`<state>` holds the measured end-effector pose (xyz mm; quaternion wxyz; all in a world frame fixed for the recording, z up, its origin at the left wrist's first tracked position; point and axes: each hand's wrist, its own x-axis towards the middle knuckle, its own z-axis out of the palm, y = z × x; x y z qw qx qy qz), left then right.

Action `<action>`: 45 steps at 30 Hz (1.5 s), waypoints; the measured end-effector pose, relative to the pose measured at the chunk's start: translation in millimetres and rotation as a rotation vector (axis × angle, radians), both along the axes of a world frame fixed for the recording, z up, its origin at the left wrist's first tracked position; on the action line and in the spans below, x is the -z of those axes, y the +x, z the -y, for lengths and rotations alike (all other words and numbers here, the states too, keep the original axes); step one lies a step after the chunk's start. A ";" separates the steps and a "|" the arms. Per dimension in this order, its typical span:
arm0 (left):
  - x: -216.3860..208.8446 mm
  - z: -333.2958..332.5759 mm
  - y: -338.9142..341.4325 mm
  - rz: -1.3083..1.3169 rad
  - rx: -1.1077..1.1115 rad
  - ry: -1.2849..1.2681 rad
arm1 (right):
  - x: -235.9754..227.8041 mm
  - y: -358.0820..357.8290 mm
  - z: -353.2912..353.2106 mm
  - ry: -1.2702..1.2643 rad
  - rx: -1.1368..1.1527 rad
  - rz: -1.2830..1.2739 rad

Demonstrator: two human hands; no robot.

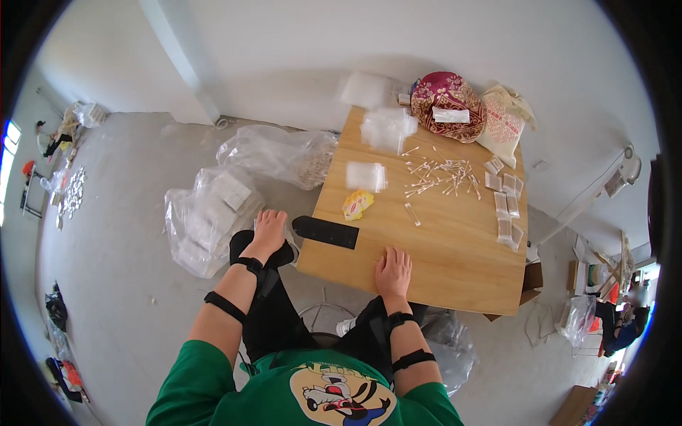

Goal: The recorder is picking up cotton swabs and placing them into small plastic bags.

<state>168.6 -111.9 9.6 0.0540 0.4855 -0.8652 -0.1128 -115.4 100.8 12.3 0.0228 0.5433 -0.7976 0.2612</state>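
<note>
My left hand (pixel 268 233) lies over my left knee, beside the table's left edge, with its fingers stretched out and nothing visible in it. Flat on the near edge of the wooden table (pixel 455 266) rests my right hand (pixel 393 271), fingers extended and empty. Between the two hands is a black flat strip (pixel 327 233) with a rounded end. Beyond it lie a yellow packet (pixel 358 204) and a stack of clear bags (pixel 366 176). Loose cotton swabs (pixel 446 177) are scattered across the middle, and a small bundle of swabs (pixel 412 214) lies nearer to me.
Several filled clear packs (pixel 507 206) line the table's right side. At the back are more clear bags (pixel 388 129), a patterned maroon cloth bundle (pixel 446 96) and a cream cloth bag (pixel 503 131). Large plastic sacks (pixel 206 220) stand on the floor at left. Another person (pixel 625 330) is far right.
</note>
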 end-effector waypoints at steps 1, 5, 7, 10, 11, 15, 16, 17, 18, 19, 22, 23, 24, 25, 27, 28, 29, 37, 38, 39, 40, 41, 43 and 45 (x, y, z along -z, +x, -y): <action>3.6 4.7 -3.4 0.000 0.038 0.007 | -0.4 -0.5 -1.2 0.008 0.007 -0.017; 13.0 12.9 -16.8 -0.006 0.164 -0.012 | -4.3 0.7 0.0 0.042 0.031 -0.003; 11.8 12.2 -24.3 -0.055 0.190 -0.002 | -6.8 0.1 1.4 -0.022 0.014 -0.025; 5.4 7.3 -32.6 -0.117 0.228 -0.032 | -5.7 -0.3 2.0 -0.007 0.009 -0.023; 3.1 5.7 -34.1 -0.129 0.239 -0.069 | -6.3 -0.6 2.6 -0.007 0.011 -0.025; -18.0 0.2 -52.2 0.026 0.337 -0.070 | -5.8 0.6 1.9 -0.015 0.006 -0.043; -26.8 -5.0 -60.7 0.071 0.339 -0.016 | -4.9 -0.1 1.7 -0.032 0.012 -0.054; -32.6 -9.8 -67.7 0.117 0.341 0.039 | -3.9 -0.4 0.5 -0.037 0.014 -0.060; -34.2 -13.9 -72.2 0.112 0.344 0.034 | -2.6 -0.9 -1.2 -0.028 0.018 -0.063; -34.0 -16.6 -74.2 0.077 0.365 0.006 | -2.7 -1.0 -0.4 -0.024 0.018 -0.065; -29.2 -25.6 -84.5 0.026 0.385 -0.015 | -2.0 -0.7 -0.3 -0.020 0.026 -0.073; -26.3 -28.6 -86.7 0.013 0.382 -0.001 | -2.0 -0.3 -0.1 -0.023 0.028 -0.071; -23.1 -31.1 -87.7 0.015 0.383 -0.004 | -1.6 -0.3 0.8 -0.017 0.023 -0.056; -23.1 -31.1 -91.0 0.008 0.376 -0.012 | -3.1 -2.2 4.1 -0.014 0.019 -0.044; -21.6 -31.7 -94.5 0.002 0.366 -0.023 | -4.8 -0.2 5.1 -0.010 0.019 -0.045; -23.4 -32.9 -96.0 -0.011 0.353 0.028 | -5.9 -0.6 5.1 -0.002 0.016 -0.048; -24.9 -33.7 -96.6 -0.025 0.338 0.080 | -5.6 -1.8 5.2 -0.006 0.008 -0.049; -13.6 44.6 -72.8 -0.604 0.110 0.193 | -2.6 -7.6 -1.1 0.026 0.020 0.015; -2.2 74.6 -61.5 -0.627 -0.024 0.228 | -5.0 -6.8 -0.9 0.053 0.022 0.005; 11.7 106.7 -46.6 -0.586 -0.167 0.249 | -7.9 -5.2 0.9 0.078 0.019 -0.001; 30.3 142.6 -32.8 -0.547 -0.304 0.269 | -7.6 -4.4 1.2 0.088 0.017 -0.007; 51.2 180.7 -11.2 -0.566 -0.408 0.345 | -5.5 -2.0 3.0 0.092 0.008 -0.006; 91.2 246.6 29.0 -0.550 -0.619 0.455 | -3.8 -1.2 3.8 0.123 -0.006 0.000; 113.2 285.1 36.9 -0.602 -0.844 0.554 | -4.8 -3.0 2.2 0.160 -0.003 -0.020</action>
